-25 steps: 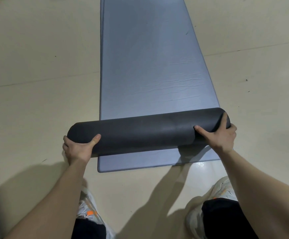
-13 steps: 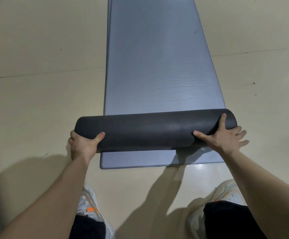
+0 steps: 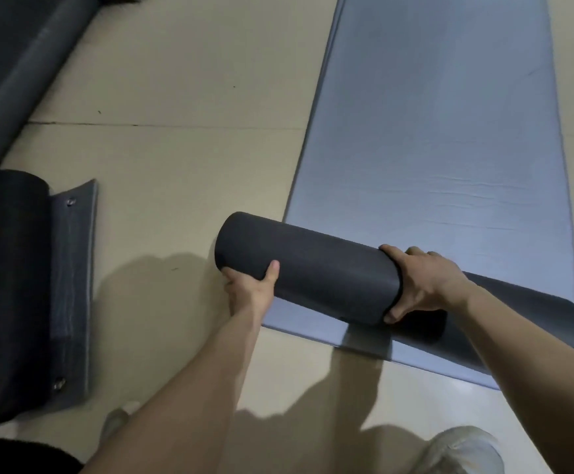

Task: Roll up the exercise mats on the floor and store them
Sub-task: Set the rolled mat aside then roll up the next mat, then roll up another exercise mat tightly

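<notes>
Left hand (image 3: 248, 291), right hand (image 3: 423, 285) clamped on dark roll (image 3: 323, 275), overhanging blue mat (image 3: 449, 131) edge; floor (image 3: 183, 159) beside

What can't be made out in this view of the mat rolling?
Head view only:
- far end of blue mat: cut by the top edge.
- right end of dark roll: behind right hand.
- fingertips of left hand: under the roll.
- rolled mats at left: cut by the frame edge.

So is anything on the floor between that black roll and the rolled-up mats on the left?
Nothing visible: only bare floor lies between the black roll, in the left hand and right hand, and the rolled mats.
</notes>
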Demonstrator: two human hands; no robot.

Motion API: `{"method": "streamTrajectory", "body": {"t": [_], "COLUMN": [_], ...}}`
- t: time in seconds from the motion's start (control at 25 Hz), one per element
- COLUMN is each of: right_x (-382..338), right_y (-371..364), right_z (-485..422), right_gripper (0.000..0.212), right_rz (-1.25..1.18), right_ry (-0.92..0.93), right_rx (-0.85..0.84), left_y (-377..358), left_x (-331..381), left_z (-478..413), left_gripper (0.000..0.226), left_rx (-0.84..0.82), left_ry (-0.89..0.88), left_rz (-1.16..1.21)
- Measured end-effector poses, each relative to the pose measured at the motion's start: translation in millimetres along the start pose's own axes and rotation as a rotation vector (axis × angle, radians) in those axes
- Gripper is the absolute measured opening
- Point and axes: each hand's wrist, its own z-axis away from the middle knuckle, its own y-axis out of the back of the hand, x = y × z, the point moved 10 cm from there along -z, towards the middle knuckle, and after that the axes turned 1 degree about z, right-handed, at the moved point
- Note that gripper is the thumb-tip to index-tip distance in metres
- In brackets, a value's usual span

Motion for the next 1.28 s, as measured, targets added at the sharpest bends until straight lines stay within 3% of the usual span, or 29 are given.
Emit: {"method": "streamTrajectory", "body": {"t": [0.08, 0.28, 0.44, 0.56, 0.72, 0.84, 0.92, 1.0, 1.08, 1.2, 1.28], "right_x": [-46.8, -210.7, -347.2, -457.1, -556.4, -577.6, -579.0, -566.9, -537.8, -469.6, -402.9], "right_y": [-10.8, -25.2, -36.6, -55.6, -76.2, -78.8, -76.7, -69.6, -68.7, -76.6, -77.6], "right_z": [-8.8, -51.1, -84.2, -107.8, -128.1, -137.5, -134.5, -118.0, -89.0, -39.5, -13.3], "right_gripper": [0.134, 0.118, 0.109, 0.103, 0.104, 0.106, 0.103, 0.089, 0.072, 0.071, 0.069], "right_rz": [-0.090, -0.284, -0.468, -0.535, -0.686, -0.652, -0.664, -0.754, -0.701, -0.426, -0.370], "right_ry": [0.019, 0.113, 0.223, 0.248, 0.190, 0.182, 0.240, 0.304, 0.308, 0.278, 0.230], "right_rx": [-0.016, -0.011, -0.013, 0.043, 0.077, 0.094, 0.037, -0.034, -0.073, -0.041, -0.037], "left_y": [-15.4, 51.8, 154.2, 240.1, 310.6, 329.9, 338.6, 337.9, 329.5, 309.0, 293.6], "left_x": [-10.1, -38.3, -66.0, -86.6, -89.9, -92.0, -90.7, -87.7, -91.6, -109.5, -101.7], "left_z": [2.5, -53.7, -119.5, -174.1, -232.7, -251.6, -246.1, -223.6, -192.3, -132.0, -83.5], "left_gripper": [0.109, 0.129, 0.101, 0.080, 0.082, 0.080, 0.072, 0.063, 0.062, 0.067, 0.065], "left_rx": [-0.129, -0.150, 0.022, 0.137, 0.085, 0.056, 0.123, 0.191, 0.186, 0.095, 0.069], "left_ry": [0.028, 0.012, -0.026, -0.065, -0.184, -0.209, -0.215, -0.217, -0.184, -0.082, -0.079], "left_rz": [0.119, 0.297, 0.334, 0.232, 0.092, 0.037, -0.023, -0.166, -0.312, -0.450, -0.498]}}
